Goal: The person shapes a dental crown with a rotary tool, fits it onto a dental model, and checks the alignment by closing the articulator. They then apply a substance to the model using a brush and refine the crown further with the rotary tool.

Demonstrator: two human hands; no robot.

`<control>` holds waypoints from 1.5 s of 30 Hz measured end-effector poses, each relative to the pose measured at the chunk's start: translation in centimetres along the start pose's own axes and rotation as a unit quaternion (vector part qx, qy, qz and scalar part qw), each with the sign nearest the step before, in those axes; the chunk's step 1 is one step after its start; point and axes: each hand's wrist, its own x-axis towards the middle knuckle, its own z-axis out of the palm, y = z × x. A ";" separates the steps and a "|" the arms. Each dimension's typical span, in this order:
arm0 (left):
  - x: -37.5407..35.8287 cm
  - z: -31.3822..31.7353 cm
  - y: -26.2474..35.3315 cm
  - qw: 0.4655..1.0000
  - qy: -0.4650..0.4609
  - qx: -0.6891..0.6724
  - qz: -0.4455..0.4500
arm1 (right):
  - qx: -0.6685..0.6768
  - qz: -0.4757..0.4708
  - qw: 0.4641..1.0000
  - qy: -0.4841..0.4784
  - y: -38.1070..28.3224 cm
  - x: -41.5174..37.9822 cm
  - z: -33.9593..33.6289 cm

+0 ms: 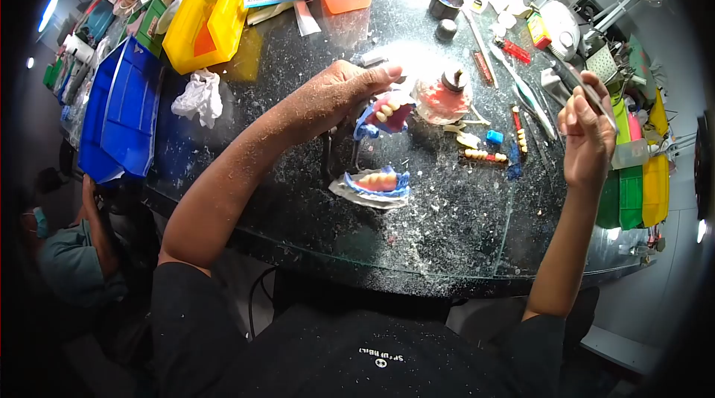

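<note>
My left hand [348,89] is closed on the upper part of a dental articulator, with the upper dental model [387,113] of teeth, pink gum and blue wax just below the fingers. Below it on the table sits the lower dental model [378,183], with teeth, blue wax and a pale base; the two halves are apart. My right hand [587,134], raised at the right, pinches a slender metal hand tool [593,95] whose exact kind I cannot make out. Between the hands stands a pinkish dental cast [441,100] with a dark round piece on top.
Strips of teeth [484,155], a blue block [494,137] and a toothbrush [530,104] lie near my right hand. A yellow bin [205,22], a blue bin [123,111] and crumpled tissue [199,98] are on the left. White debris covers the table. Another person [78,256] is at far left.
</note>
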 end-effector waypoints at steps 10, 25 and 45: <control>-1.2 -0.7 0.0 0.995 -0.067 -0.031 -0.064 | 0.074 0.053 0.996 -0.004 2.5 -2.5 3.9; -1.6 -1.0 0.7 0.983 -0.101 0.137 -0.065 | 0.050 0.048 0.998 0.006 3.4 -2.9 3.5; -2.2 -0.9 1.6 0.975 -0.111 0.180 -0.063 | 0.059 0.055 0.997 0.007 3.6 -2.9 3.5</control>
